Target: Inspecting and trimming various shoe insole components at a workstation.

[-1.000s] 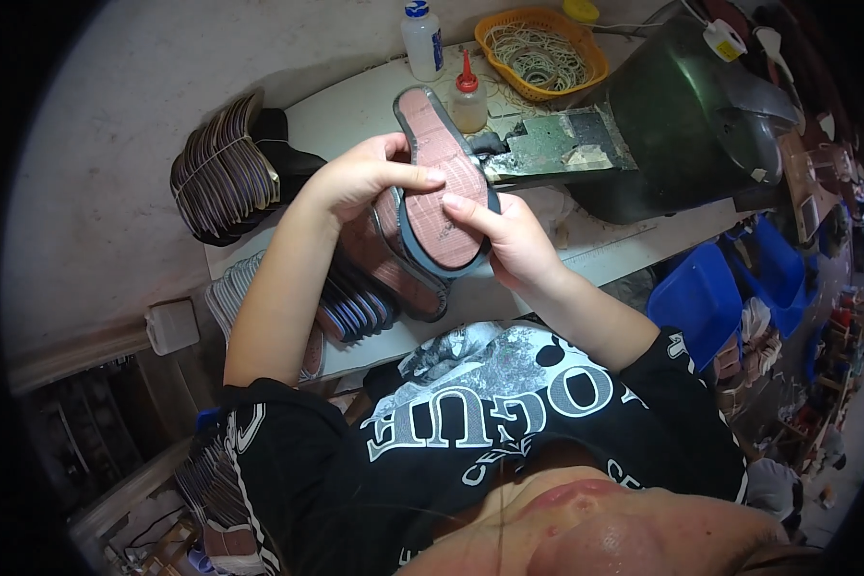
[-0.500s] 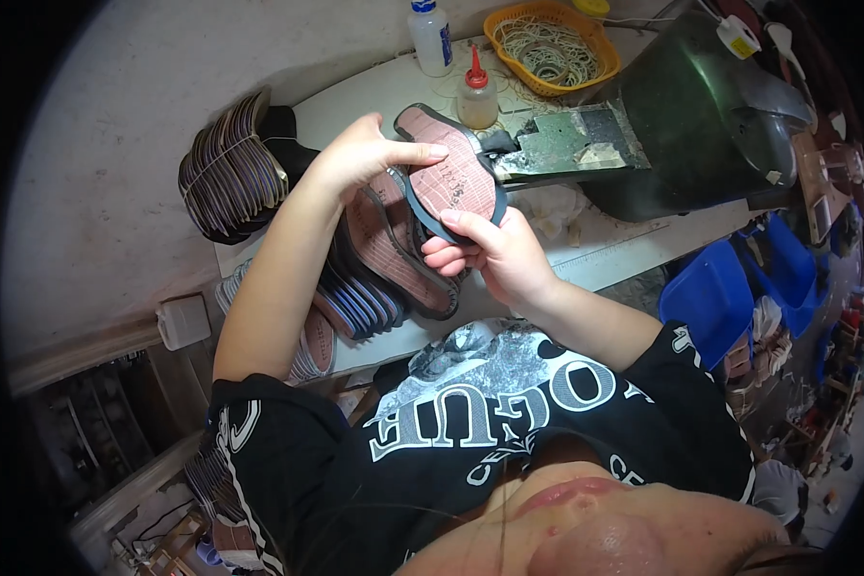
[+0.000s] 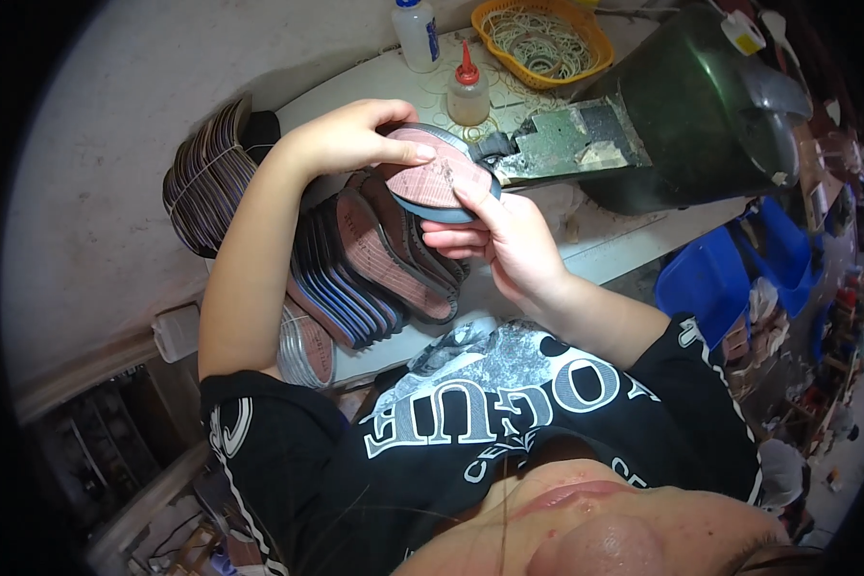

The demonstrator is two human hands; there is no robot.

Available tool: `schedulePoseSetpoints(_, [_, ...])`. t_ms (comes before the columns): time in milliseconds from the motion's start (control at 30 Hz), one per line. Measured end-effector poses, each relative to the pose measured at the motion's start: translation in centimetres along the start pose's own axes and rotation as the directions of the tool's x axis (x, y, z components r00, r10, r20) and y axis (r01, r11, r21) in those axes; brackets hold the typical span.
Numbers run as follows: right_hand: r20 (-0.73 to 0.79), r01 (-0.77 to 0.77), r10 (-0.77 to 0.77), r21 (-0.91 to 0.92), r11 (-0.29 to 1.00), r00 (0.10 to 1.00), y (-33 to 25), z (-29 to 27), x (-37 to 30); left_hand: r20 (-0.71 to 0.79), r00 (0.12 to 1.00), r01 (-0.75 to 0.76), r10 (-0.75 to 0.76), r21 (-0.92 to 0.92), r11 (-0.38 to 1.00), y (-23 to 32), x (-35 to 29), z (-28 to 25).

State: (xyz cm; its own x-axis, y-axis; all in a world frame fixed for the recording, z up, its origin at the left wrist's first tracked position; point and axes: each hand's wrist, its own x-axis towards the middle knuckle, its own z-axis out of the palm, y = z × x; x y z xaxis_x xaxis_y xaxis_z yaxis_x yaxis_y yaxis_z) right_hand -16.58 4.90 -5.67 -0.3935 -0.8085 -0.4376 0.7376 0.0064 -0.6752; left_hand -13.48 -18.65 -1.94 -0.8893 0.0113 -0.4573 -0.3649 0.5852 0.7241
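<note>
Both my hands hold one shoe insole (image 3: pixel 415 184), pinkish with a printed grid on its face and a dark blue-grey edge. My left hand (image 3: pixel 370 139) grips its far left part, thumb flat on the pink face. My right hand (image 3: pixel 514 240) pinches the near right side, thumb on top and fingers curled underneath. The insole's right edge is at the small black head of a green machine (image 3: pixel 576 139); whether they touch I cannot tell. Below the hands lies a row of similar insoles (image 3: pixel 355 240), overlapping on the white table.
A tied bundle of insoles (image 3: pixel 206 182) stands against the wall at left. Behind the hands are a red-tipped glue bottle (image 3: pixel 468 96), a white bottle with a blue cap (image 3: pixel 416 38) and a yellow basket of rubber bands (image 3: pixel 600 60). Blue bins (image 3: pixel 710 288) sit at right.
The insole has been turned and tilted, so its long end no longer points up and away, and its blue-grey edge shows more. My left hand has shifted slightly left and my right slightly right.
</note>
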Motion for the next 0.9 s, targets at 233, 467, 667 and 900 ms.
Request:
schedulePoseSetpoints(233, [0.012,-0.021,0.020,0.037,0.999,1.000,-0.8,-0.3,0.2,-0.195,0.960,0.140,-0.201,-0.290,0.947,1.3,-2.9,3.2])
schedulePoseSetpoints(467, [0.040,-0.021,0.022,-0.025,0.999,0.999,-1.0,-1.1,0.3,-0.243,0.919,0.213,-0.309,-0.354,0.911,0.0,-4.2,5.3])
schedulePoseSetpoints(667, [0.137,0.026,-0.009,-0.117,0.993,0.991,-0.8,-2.0,0.3,-0.138,0.955,0.152,-0.264,-0.537,0.830,2.4,-4.7,7.2])
schedulePoseSetpoints(900, [0.214,0.141,-0.058,-0.396,0.907,0.975,-0.3,-2.7,-2.2,-0.019,0.909,0.315,-0.416,-0.622,0.717,3.8,-4.6,8.4])
